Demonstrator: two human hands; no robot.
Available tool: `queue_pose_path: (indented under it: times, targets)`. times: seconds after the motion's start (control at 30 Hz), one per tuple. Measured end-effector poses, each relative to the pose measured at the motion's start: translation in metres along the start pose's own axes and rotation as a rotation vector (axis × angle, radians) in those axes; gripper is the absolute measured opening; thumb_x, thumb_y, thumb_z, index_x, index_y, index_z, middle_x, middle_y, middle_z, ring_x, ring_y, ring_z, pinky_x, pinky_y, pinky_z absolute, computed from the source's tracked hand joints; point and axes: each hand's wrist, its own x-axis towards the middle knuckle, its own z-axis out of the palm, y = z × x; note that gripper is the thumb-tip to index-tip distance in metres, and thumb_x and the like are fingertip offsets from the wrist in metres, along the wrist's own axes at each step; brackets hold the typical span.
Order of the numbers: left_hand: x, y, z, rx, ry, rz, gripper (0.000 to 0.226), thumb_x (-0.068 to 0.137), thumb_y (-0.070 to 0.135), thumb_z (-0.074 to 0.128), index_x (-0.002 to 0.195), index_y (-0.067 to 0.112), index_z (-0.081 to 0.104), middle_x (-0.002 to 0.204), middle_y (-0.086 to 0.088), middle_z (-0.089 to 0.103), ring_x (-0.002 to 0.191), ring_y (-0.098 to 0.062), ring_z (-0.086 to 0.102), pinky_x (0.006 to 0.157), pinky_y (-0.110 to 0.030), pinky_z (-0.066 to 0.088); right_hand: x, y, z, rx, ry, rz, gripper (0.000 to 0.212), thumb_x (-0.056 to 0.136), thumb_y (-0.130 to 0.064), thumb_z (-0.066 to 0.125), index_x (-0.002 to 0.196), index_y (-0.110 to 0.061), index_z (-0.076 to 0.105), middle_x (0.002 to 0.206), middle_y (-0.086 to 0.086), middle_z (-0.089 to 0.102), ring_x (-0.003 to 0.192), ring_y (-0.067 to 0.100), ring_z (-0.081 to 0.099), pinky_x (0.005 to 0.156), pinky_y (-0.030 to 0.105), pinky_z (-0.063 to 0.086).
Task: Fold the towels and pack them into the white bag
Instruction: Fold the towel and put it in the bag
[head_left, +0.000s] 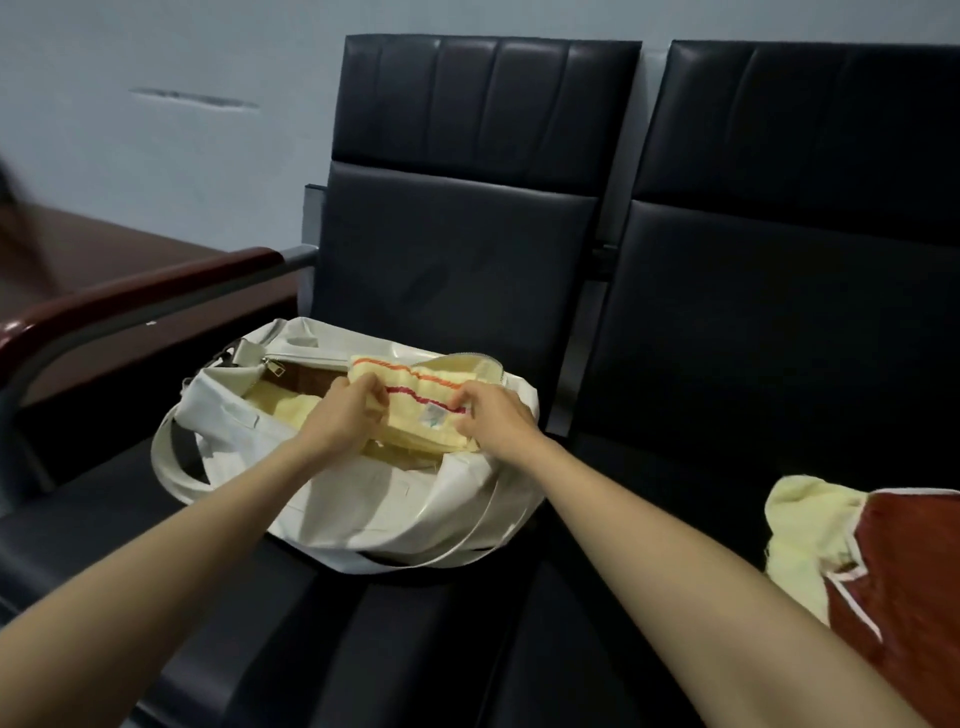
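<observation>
Together, hands (345, 410) (493, 415) pinch striped towel (415, 392); label (434, 415) unreadable.

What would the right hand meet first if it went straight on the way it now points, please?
The striped yellow towel, which the right hand pinches over the open mouth of the white bag; beyond it, probably the bag's far rim, though depth is unclear.
</observation>
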Motion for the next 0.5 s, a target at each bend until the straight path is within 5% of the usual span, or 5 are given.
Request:
queue_pose_path:
  times: [0.2,0.3,0.5]
  targets:
    - [0.005,0.004,0.004,0.167,-0.288,-0.034,0.021,0.087,0.006,0.055,0.102,0.019,0.06,0.11,-0.005,0.056,0.094,-0.022,0.052,0.074,-0.027,0.039,0.0,0.003,0.002,-0.143,-0.173,0.063,0.026,0.083,-0.011,0.062,0.101,-0.029,0.069,0.098,-0.002,0.061,0.102,0.022,0.057,0.09,0.031,0.042]
    - [0.007,0.018,-0.006,0.213,-0.534,-0.124,0.023,0.087,0.008,0.055,0.105,0.018,0.065,0.089,0.002,0.055,0.071,-0.012,0.051,0.057,-0.02,0.041,0.005,0.001,-0.002,-0.164,-0.342,0.152,0.021,0.08,-0.007,0.07,0.098,-0.016,0.071,0.086,0.001,0.064,0.085,0.022,0.062,0.078,0.03,0.05]
    - [0.024,0.03,0.011,0.437,-0.657,-0.204,0.028,0.094,0.012,0.05,0.119,0.01,0.063,0.105,-0.01,0.059,0.078,-0.021,0.053,0.068,-0.025,0.044,0.015,-0.004,-0.009,-0.23,-0.457,0.301,0.046,0.082,-0.022,0.074,0.121,-0.006,0.057,0.121,0.007,0.061,0.098,0.025,0.058,0.086,0.035,0.051]
